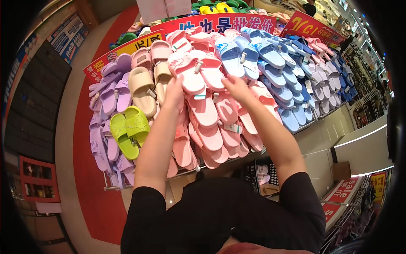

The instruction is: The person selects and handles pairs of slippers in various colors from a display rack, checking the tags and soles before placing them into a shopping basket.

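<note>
A pair of pale pink slippers (211,71), joined by a small white tag, lies at the top front of the rack. My left hand (174,91) grips the outer edge of the left slipper, fingers partly hidden behind it. On the other side, my right hand (235,87) pinches the right slipper near its lower end. Below the pair hang several salmon-pink slippers (205,111). Beige slippers (142,91) are just left of my left hand, and blue slippers (230,57) are just above and right of my right hand.
Purple slippers (122,91) and a lime-green pair (127,131) hang at the left. More blue slippers (277,80) and grey ones (323,80) fill the right. A red sign (215,25) stands behind. Beneath the rack is a black basket (256,171) with items inside.
</note>
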Demonstrator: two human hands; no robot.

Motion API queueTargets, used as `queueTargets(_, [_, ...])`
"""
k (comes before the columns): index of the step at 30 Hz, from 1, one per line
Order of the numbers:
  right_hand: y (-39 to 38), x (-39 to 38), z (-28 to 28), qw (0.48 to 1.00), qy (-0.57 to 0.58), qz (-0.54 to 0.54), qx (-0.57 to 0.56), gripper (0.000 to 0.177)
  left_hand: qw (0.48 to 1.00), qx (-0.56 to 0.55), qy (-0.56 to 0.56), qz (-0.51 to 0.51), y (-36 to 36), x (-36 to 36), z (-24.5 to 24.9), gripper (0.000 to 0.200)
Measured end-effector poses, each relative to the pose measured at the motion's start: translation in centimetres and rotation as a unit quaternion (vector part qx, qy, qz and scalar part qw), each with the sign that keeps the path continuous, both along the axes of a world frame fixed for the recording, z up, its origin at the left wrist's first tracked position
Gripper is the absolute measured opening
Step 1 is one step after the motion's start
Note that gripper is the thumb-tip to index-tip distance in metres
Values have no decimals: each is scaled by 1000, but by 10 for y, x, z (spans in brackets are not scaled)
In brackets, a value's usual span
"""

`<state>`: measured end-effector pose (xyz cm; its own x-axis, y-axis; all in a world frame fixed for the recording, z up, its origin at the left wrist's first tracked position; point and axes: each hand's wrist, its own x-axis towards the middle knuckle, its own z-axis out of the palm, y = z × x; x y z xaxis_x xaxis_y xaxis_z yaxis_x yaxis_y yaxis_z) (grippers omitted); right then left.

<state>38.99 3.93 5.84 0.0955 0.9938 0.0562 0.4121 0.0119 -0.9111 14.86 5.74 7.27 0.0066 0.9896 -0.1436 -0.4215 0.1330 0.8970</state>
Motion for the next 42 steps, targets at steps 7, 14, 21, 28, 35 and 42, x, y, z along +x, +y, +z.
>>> queueTargets(7, [-64, -4, -18, 991, 23, 94, 88, 49, 983, 119, 137, -23, 12, 15, -27, 49])
queueTargets(14, [-87, -20, -22, 988, 65, 113, 81, 43, 979, 99, 164, 65, 43, 25, -32, 47])
queueTargets(21, [-141, -8, -31, 986, 38, 115, 111, 33, 866, 39, 456, 202, -7, 29, -38, 63])
queueTargets(28, [-238, 35, -70, 971, 215, 82, -58, 22, 847, 284, 440, 84, -173, 54, -62, 64])
queueTargets(35, [-313, 88, -125, 982, 59, -23, -180, 27, 804, 312, 398, -311, -216, 72, -71, 33])
queueTargets(42, [-372, 127, -177, 953, -24, -87, -289, 33, 711, 382, 426, -410, -194, 151, -53, 28])
